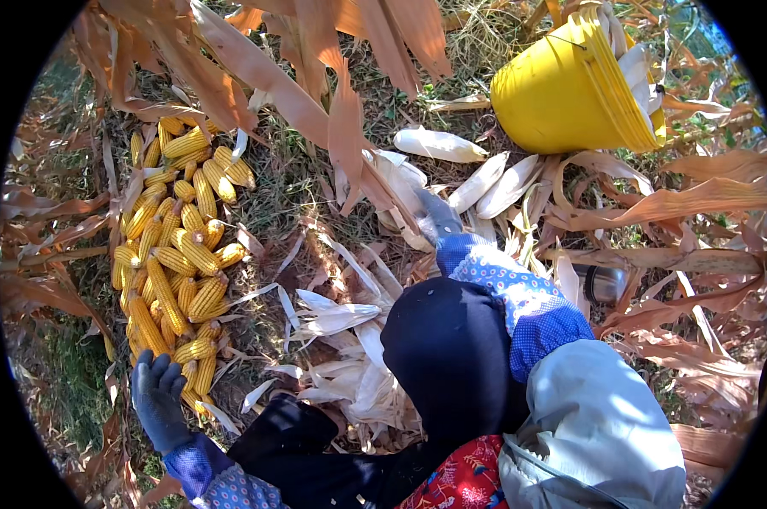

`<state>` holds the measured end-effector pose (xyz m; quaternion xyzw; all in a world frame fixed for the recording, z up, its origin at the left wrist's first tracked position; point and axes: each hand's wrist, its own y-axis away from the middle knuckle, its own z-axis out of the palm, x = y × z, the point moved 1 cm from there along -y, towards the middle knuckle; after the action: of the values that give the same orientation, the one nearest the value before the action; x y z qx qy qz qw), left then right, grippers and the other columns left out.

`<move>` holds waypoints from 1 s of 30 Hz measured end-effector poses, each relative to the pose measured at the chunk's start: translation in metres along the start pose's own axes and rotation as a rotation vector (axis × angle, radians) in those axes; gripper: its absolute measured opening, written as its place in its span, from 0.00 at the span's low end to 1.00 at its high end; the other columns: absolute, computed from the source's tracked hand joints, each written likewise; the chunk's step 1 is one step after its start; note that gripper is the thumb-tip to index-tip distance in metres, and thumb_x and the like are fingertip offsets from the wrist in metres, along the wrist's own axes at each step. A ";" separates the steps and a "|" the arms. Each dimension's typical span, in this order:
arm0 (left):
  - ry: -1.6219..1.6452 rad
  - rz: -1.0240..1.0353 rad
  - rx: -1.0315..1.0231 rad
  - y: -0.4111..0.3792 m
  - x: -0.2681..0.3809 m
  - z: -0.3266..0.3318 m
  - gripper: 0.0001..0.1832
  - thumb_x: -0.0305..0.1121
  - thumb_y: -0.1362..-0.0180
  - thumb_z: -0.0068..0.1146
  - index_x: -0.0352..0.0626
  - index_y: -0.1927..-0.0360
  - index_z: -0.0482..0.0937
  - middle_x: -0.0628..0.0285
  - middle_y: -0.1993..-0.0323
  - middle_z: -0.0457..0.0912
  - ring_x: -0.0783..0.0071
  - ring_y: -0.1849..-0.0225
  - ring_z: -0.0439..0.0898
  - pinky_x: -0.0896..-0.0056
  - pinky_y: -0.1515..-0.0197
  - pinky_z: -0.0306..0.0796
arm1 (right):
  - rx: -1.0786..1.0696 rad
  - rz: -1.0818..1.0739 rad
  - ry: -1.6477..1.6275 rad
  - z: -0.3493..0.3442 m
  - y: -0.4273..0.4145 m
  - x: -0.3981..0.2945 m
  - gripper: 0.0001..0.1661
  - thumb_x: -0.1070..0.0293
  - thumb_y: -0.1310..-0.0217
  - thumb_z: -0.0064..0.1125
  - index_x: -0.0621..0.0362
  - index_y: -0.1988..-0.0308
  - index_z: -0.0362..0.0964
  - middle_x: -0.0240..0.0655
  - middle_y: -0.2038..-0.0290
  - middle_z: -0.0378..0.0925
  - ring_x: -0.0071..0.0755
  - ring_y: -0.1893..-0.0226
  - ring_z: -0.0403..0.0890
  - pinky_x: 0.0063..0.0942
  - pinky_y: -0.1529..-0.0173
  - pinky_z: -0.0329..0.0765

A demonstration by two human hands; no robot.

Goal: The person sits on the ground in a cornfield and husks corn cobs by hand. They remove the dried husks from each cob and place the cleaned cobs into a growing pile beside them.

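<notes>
My left hand (157, 394), in a dark grey work glove, is at the lower end of a long pile of bare yellow corn cobs (192, 251), fingers extended, holding nothing. My right hand (439, 215), in a grey glove and blue patterned sleeve, reaches among corn ears still in pale husks. Its fingers are partly hidden behind a dry leaf, so its grip cannot be told. A husked-over ear (404, 168) lies by its fingertips. More ears in husk (479, 181) lie just beyond, and another white-husked ear (439, 145) rests above them.
A stack of yellow buckets (549, 89) lies tilted at the upper right, pale material at its mouth. Peeled husks (358, 382) heap beside my dark-clothed knee (450, 350). Dry corn leaves (282, 83) hang across the top. A metal container (603, 284) lies beside a stalk (670, 259) at right.
</notes>
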<state>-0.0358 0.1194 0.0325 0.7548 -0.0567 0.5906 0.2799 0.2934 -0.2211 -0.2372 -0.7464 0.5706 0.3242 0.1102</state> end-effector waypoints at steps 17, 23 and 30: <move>-0.373 0.103 -0.097 0.001 -0.007 0.018 0.23 0.41 0.44 0.53 0.34 0.50 0.69 0.59 0.66 0.77 0.75 0.70 0.77 0.78 0.68 0.69 | 0.042 0.243 0.419 -0.003 0.021 0.060 0.20 0.57 0.46 0.53 0.48 0.53 0.69 0.49 0.60 0.74 0.53 0.56 0.74 0.40 0.51 0.70; -0.494 0.126 -0.123 0.005 -0.013 0.017 0.22 0.41 0.44 0.54 0.36 0.51 0.71 0.61 0.66 0.77 0.79 0.71 0.76 0.81 0.71 0.68 | -0.322 0.344 0.336 -0.033 0.025 0.063 0.24 0.56 0.48 0.57 0.52 0.52 0.68 0.48 0.58 0.74 0.51 0.55 0.74 0.39 0.51 0.70; -0.462 0.122 -0.152 0.019 -0.008 0.040 0.15 0.31 0.46 0.55 0.36 0.56 0.74 0.61 0.63 0.77 0.77 0.70 0.77 0.79 0.68 0.70 | -0.209 0.001 0.370 -0.099 0.018 0.014 0.09 0.65 0.50 0.55 0.51 0.66 0.74 0.42 0.71 0.77 0.46 0.69 0.79 0.37 0.64 0.75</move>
<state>-0.0115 0.0815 0.0256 0.8416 -0.2089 0.4124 0.2795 0.3141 -0.2908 -0.1658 -0.8002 0.5449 0.2391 -0.0747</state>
